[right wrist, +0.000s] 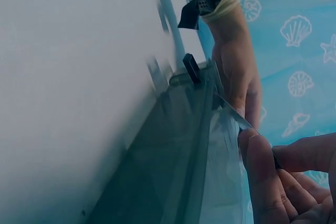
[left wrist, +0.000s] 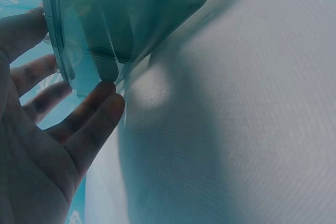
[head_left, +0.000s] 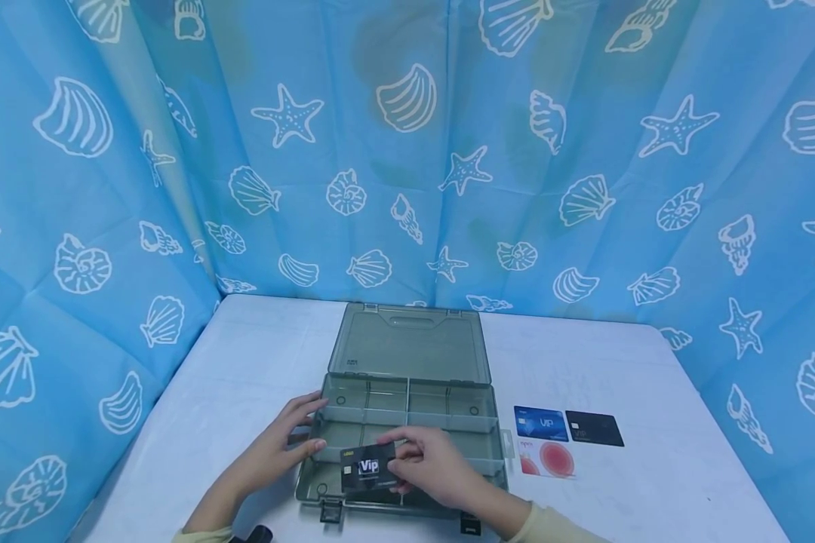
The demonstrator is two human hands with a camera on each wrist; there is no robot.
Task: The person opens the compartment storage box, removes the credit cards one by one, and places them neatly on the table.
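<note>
In the head view we see our right hand (head_left: 441,467) at lower centre, fingers pinched round a black plastic card printed "Vip" (head_left: 369,468), which it holds over the near compartments of a translucent grey-green plastic organiser box (head_left: 407,422) lying open on the white table (head_left: 244,362). Our left hand (head_left: 281,441) rests against the box's left wall, fingers straight and relaxed. Right of the box lie three more cards (a blue card (head_left: 540,423), a plain black card (head_left: 594,428) and a white card with a red circle (head_left: 547,458)), close together.

In the left wrist view, our left hand's fingers (left wrist: 92,124) sit at the left, touching the box's corner (left wrist: 121,19) without curling round it.

In the right wrist view, at lower right, our right hand's fingertips (right wrist: 260,171) grip the card's thin edge (right wrist: 236,116) above the box (right wrist: 178,156).
</note>
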